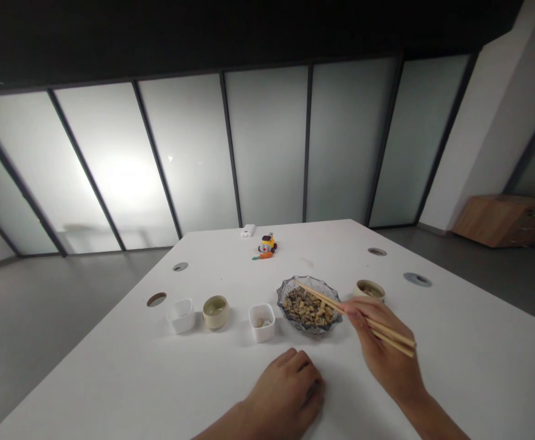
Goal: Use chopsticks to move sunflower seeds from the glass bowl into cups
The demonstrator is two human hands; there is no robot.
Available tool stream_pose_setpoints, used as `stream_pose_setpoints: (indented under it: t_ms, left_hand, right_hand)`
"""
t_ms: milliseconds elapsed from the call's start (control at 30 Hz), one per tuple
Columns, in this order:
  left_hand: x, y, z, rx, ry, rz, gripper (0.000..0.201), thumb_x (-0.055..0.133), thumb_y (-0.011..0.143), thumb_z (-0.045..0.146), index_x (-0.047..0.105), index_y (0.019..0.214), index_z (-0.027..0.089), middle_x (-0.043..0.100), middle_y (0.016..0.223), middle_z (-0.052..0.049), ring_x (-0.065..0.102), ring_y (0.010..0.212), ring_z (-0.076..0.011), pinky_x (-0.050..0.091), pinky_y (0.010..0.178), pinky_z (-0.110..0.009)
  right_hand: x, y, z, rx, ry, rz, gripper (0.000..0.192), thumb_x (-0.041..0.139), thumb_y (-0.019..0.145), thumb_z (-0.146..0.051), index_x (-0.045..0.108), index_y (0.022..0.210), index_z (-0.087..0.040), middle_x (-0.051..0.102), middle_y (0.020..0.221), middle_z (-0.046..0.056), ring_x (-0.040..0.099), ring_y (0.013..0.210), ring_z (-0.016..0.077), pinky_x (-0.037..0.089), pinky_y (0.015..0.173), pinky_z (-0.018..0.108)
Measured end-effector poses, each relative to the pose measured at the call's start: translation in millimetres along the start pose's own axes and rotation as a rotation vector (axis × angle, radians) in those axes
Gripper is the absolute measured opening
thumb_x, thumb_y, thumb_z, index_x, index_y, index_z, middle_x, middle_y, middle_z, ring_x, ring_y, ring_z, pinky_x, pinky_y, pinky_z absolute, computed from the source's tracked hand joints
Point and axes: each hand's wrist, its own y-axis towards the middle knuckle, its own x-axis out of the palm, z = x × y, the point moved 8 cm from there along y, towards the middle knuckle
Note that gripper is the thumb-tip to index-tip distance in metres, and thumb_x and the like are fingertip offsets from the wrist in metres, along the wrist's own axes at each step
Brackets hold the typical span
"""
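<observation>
My right hand point(386, 345) is closed around a pair of wooden chopsticks point(329, 299), their tips above a scalloped glass bowl point(290, 324). Small brown dried pieces, possibly seeds in shells point(310, 308), fill much of that bowl. Nothing can be made out between the chopstick tips. Nearer to me, my left hand point(288, 391) rests on the table with its fingers curled in; whether it holds anything is hidden. A white square cup point(261, 333) left of the bowl has a few small pale pieces inside. Partly behind my right hand stands a beige round cup point(369, 290) with something in it.
Farther left are another beige cup point(216, 313) and a white square container point(181, 318). A yellow toy vehicle point(267, 243), an orange toy carrot point(263, 256) and a white box-shaped device point(248, 230) lie toward the far edge. Round holes point(156, 299) pierce the white table point(203, 379).
</observation>
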Motion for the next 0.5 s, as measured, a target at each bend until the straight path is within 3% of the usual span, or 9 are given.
stream_pose_setpoints:
  t_ms: [233,500]
  left_hand:
    - [-0.9,-1,0,-0.033,-0.046,-0.047,0.013,0.069,0.097,0.018,0.064,0.109,0.022,0.068,0.116,-0.005,0.063,0.106,-0.0225,0.052,0.097,-0.033]
    - [0.0,-4,-3,-0.017,-0.051,-0.015,0.011,0.066,0.098,0.018,0.064,0.108,0.022,0.068,0.114,-0.005,0.063,0.105,-0.0227,0.051,0.096,-0.033]
  right_hand:
    - [6,1,26,-0.039,-0.105,-0.065,0.024,0.058,0.107,-0.036,0.071,0.089,-0.025,0.075,0.084,0.005,0.073,0.077,0.0201,0.060,0.070,0.033]
    - [18,-4,30,-0.034,-0.045,-0.126,0.025,0.059,0.107,-0.038,0.072,0.091,-0.024,0.075,0.085,0.005,0.074,0.078,0.0204,0.061,0.069,0.032]
